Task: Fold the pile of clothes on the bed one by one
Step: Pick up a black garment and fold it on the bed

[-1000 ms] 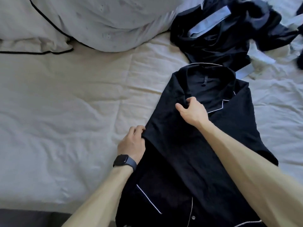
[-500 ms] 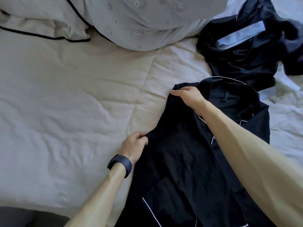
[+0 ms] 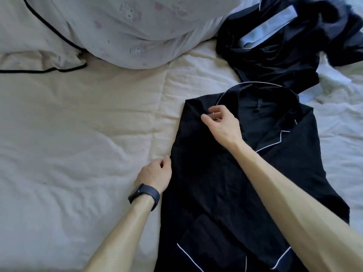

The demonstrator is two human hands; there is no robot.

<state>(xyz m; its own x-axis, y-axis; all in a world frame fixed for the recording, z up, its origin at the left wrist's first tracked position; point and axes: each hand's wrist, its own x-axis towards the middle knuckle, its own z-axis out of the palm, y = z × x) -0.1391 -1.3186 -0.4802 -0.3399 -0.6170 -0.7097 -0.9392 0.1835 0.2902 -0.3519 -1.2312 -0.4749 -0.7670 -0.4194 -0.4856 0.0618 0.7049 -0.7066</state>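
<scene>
At the far left, a cream pillow (image 3: 29, 46) edged with black piping lay at the head of the bed (image 3: 78, 134), and a pale patterned pillow (image 3: 137, 32) bulged beside it. The wrinkled cream cover stretched across the left half of your view.

Your left hand (image 3: 155, 173), with a dark watch (image 3: 144, 195) on its wrist, sat on the bed right against the left folded edge of the black shirt (image 3: 206, 183). Its fingers were loosely curled at that edge. Whether they pinched any cloth could not be told.

The shirt, trimmed with white piping, lay flat on the bed in front of you, collar away from you and hem toward you. Its left side was folded in over the body, so both your forearms framed it.

Your right hand (image 3: 220, 122) reached across the shirt to its left shoulder, just beside the collar. Thumb and forefinger stood apart, the other fingers relaxed, and it gripped nothing.

Beyond the collar, at the upper right, the pile of clothes (image 3: 275, 46) lay crumpled, dark cloth with pale blue bands, its near edge touching the shirt's collar.
</scene>
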